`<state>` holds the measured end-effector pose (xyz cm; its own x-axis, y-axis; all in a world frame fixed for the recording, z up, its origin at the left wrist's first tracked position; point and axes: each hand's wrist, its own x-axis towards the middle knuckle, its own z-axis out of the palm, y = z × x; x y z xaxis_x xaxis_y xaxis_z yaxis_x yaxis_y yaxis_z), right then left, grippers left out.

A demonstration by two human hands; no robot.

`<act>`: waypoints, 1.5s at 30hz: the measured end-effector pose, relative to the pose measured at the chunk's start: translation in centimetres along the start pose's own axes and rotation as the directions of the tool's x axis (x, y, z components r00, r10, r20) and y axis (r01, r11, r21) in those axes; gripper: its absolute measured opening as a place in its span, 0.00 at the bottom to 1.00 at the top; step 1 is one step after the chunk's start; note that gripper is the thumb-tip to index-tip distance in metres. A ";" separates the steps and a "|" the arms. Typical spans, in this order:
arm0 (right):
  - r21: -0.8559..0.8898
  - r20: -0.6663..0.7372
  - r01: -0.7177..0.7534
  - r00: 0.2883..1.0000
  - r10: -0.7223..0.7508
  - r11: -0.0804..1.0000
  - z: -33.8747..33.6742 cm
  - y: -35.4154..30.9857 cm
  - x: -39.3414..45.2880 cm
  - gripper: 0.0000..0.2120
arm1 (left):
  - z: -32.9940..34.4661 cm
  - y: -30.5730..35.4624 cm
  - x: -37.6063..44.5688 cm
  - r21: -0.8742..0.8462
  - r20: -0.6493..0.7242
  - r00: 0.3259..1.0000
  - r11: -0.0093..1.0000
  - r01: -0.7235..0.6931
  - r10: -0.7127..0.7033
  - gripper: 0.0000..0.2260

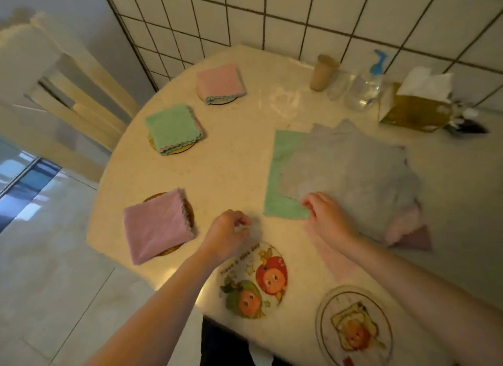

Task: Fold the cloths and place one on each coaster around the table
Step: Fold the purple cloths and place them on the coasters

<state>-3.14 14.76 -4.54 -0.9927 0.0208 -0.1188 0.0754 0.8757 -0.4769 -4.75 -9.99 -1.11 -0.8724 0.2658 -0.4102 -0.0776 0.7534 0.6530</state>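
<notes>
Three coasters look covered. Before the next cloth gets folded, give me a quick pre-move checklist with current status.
1. Right hand on the cloth pile, pinching the green cloth corner: ok.
2. Left hand free: cannot tell, fingers curled and blurred.
3. Fruit coaster bare: ok.
4. Toast coaster bare: ok.
5. Pink cloth centred on its coaster: not ok, overhangs the table edge.

Pink, green cloths [174,127]; grey-white tiled wall [299,8].
</notes>
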 end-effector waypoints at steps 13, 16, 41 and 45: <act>-0.259 0.071 0.061 0.997 -0.044 0.964 -5.0 13.6 -6.9 0.07 | 12.2 11.2 5.4 0.397 0.211 0.870 0.775 -0.492 0.445 0.19; -0.206 0.044 0.055 0.998 -0.047 0.977 -5.5 13.6 -6.4 0.02 | 12.5 11.8 7.1 0.441 0.276 0.863 0.741 -0.506 0.424 0.27; 0.163 0.009 -0.041 0.999 0.040 0.986 -13.4 13.2 0.0 0.02 | 10.5 12.1 12.5 0.466 0.140 0.859 0.732 -0.496 0.493 0.09; 0.120 -0.186 -0.013 0.982 0.035 0.993 -16.5 13.2 1.1 0.06 | 6.7 11.2 14.1 0.503 -0.143 0.937 0.839 -0.210 0.320 0.08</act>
<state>-4.74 34.34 3.39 -0.9896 0.1408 0.0282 0.0990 0.8114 -0.5761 -14.65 6.21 -3.86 -0.9109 0.4039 -0.0842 0.3606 0.8784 0.3136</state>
